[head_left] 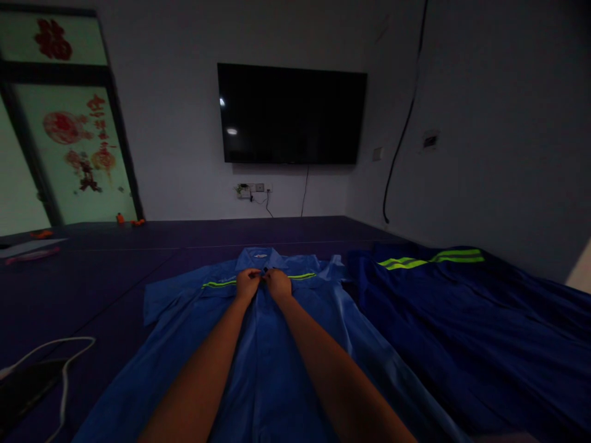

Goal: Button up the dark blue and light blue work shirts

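A blue short-sleeved work shirt [277,344] with a yellow-green stripe across the chest lies spread out, collar pointing away from me. Just below the collar, my left hand [248,283] pinches the front placket on its left side. Close beside it, my right hand [278,285] grips the placket from the right, fingers bent inward. Something small and dark shows between the two hands, too small to make out. Both forearms reach over the shirt's body.
A darker blue garment [443,320] with yellow-green bands lies at the right. On the dark purple surface [115,264], a black phone-like device [32,384] with a white cable [64,375] rests at lower left. Small orange objects [120,218] sit at the far edge. A television [292,115] hangs behind.
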